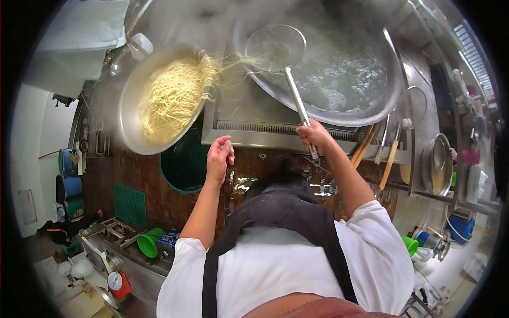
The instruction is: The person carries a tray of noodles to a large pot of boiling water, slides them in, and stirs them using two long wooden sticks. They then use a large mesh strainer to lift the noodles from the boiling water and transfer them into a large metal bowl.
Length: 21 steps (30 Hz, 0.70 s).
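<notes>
My right hand (315,137) is wrapped round the metal handle of a round wire-mesh skimmer (296,93). Its mesh head is over the left rim of a large wok of bubbling water (339,87), partly veiled by steam. Some noodle strands stretch between the skimmer and a wide metal bowl (127,114) on the left. Pale yellow noodles (172,98) are heaped in that bowl, and some hang over its right rim. My left hand (219,157) is held below and right of the bowl, apart from it, fingers curled with nothing visible in them.
A dark green tub (183,167) stands below the bowl. Wooden sticks (365,144) and long-handled tools lean along the wok's right side, near another mesh strainer (412,103). Behind on the left are a green bucket (151,243) and a red scale (119,285). Another person (63,230) is at far left.
</notes>
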{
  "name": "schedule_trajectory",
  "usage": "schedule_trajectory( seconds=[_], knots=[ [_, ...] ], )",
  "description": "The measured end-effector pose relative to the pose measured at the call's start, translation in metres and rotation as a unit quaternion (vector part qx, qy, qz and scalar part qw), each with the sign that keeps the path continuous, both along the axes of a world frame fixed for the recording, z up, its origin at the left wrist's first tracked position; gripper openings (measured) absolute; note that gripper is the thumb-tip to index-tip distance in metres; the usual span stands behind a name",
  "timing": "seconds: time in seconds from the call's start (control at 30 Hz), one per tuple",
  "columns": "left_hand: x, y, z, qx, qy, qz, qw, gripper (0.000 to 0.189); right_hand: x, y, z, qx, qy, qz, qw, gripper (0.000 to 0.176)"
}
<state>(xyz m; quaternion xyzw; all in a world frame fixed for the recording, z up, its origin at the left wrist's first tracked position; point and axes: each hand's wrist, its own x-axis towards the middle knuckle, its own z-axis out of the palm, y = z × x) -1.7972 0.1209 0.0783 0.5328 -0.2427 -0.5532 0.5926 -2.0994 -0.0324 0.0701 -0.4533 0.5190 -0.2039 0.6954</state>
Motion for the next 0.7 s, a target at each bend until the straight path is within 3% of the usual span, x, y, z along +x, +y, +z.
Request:
schedule_trajectory(
  seconds=[0.07,0.17,0.27,0.43,0.57,0.63,0.67,0.7],
  knots=[
    [0.009,0.016,0.003,-0.007,-0.011,-0.001,1.000,0.031,0.033,0.022,0.028,-0.018,0.002,0.006,1.000,0.018],
    [0.020,0.037,0.012,-0.019,-0.019,0.001,1.000,0.030,0.089,0.062,0.079,-0.163,0.173,0.097,0.967,0.028],
    [0.028,0.057,0.019,-0.021,-0.026,0.012,0.999,0.029,0.122,0.081,0.046,-0.393,0.243,0.116,0.879,0.031],
    [0.032,0.089,0.017,0.006,-0.026,0.037,0.999,0.028,0.126,0.088,-0.019,-0.428,0.300,0.211,0.826,0.023],
    [0.036,0.082,0.015,-0.008,-0.025,0.052,0.998,0.029,0.109,0.059,-0.010,-0.443,0.322,0.154,0.822,0.024],
    [0.036,0.069,0.017,-0.009,-0.025,0.063,0.998,0.029,0.076,0.027,-0.007,-0.449,0.300,0.045,0.840,0.034],
    [0.035,0.061,0.017,-0.009,-0.026,0.069,0.997,0.030,0.054,0.007,0.004,-0.443,0.308,0.003,0.842,0.030],
    [0.033,0.054,0.017,-0.009,-0.022,0.064,0.998,0.030,0.022,-0.022,-0.019,-0.461,0.359,-0.049,0.810,0.027]
  ],
)
